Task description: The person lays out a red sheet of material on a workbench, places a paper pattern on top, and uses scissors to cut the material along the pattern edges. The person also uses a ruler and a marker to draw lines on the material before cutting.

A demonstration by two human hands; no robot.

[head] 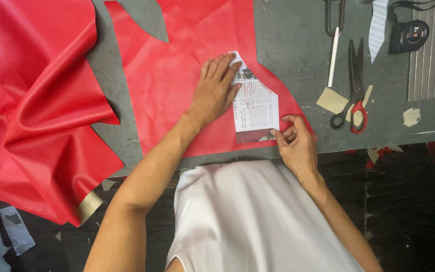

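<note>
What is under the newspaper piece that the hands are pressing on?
The newspaper piece lies on a sheet of red fabric, which rests on the grey table. The left hand holds it flat; the right hand pinches its corner. The fabric directly beneath it is covered.

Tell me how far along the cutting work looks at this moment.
Done: the red sheet already has cut edges and notches. In hand: the left hand presses a paper pattern flat on it, while the right hand pinches the pattern's lower corner. Left: no outline shows around the pattern, and the scissors lie untouched on the table.
</note>
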